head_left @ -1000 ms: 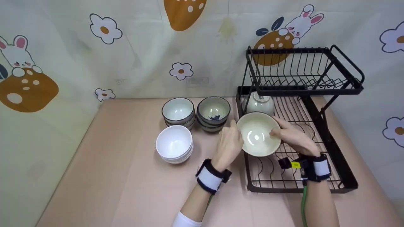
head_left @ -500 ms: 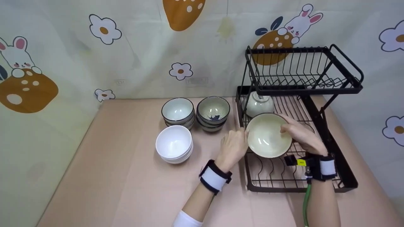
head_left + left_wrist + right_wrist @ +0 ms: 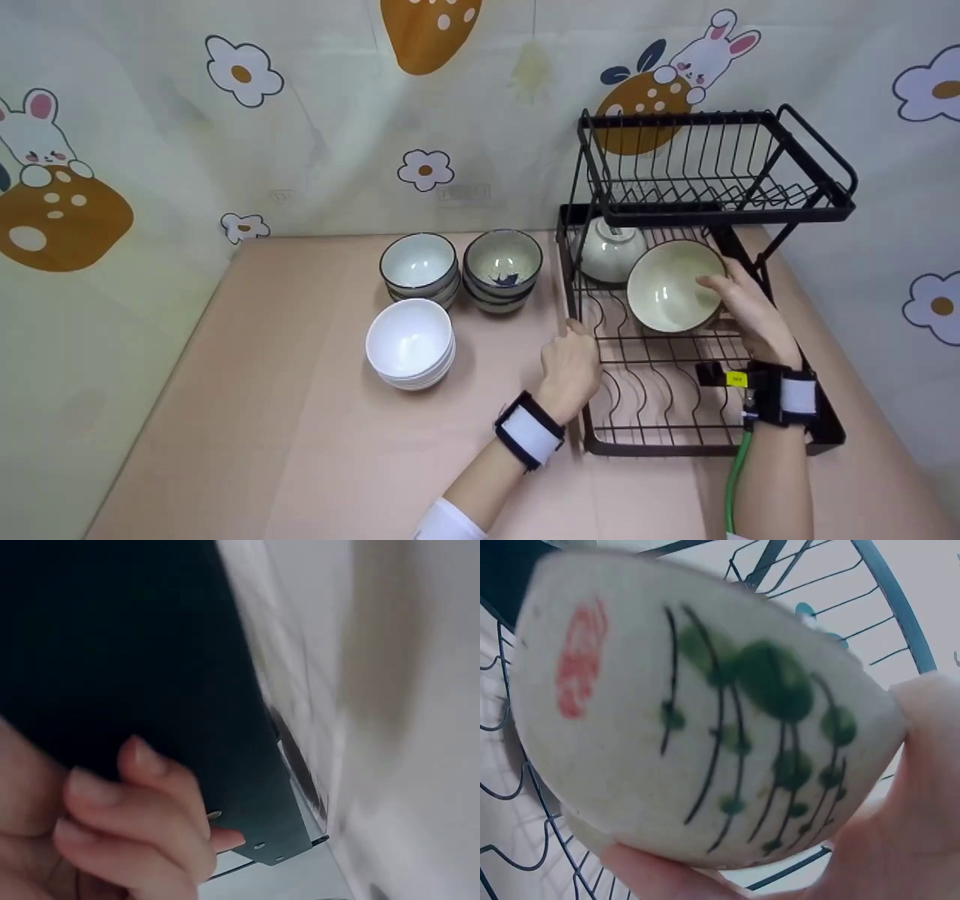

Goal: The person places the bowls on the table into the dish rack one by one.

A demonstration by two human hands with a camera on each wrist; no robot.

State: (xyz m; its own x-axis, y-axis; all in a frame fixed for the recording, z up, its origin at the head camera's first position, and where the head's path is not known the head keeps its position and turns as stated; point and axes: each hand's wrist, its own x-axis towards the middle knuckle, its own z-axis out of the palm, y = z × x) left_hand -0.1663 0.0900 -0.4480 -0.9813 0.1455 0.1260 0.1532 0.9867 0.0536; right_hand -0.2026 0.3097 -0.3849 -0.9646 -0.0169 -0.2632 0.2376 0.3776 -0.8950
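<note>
My right hand (image 3: 750, 311) grips a cream bowl (image 3: 670, 289) at its right side, thumb over the rim. Its opening tilts toward the head camera, above the lower tier of the black dish rack (image 3: 652, 454). In the right wrist view, the outside of the bowl (image 3: 697, 712) shows green dots, dark stems and a red mark. My left hand (image 3: 570, 371) is beside the rack's left edge, holding nothing. The left wrist view shows its fingers (image 3: 142, 825) loosely curled by the dark side panel (image 3: 165, 667). Left of the held bowl, an upside-down bowl (image 3: 611, 251) sits on the lower tier.
Left of the rack, the table (image 3: 300, 420) holds a stack of white bowls (image 3: 411, 341), a stack of pale dark-rimmed bowls (image 3: 420, 266) and a stack of grey-green bowls (image 3: 502, 266). The rack's upper tier (image 3: 712, 180) overhangs the lower tier's back. A patterned cloth (image 3: 322, 135) hangs behind.
The right hand has carried the cream bowl right and back over the rack. The left hand, earlier by the bowl's left rim, is now apart from it, lower beside the rack.
</note>
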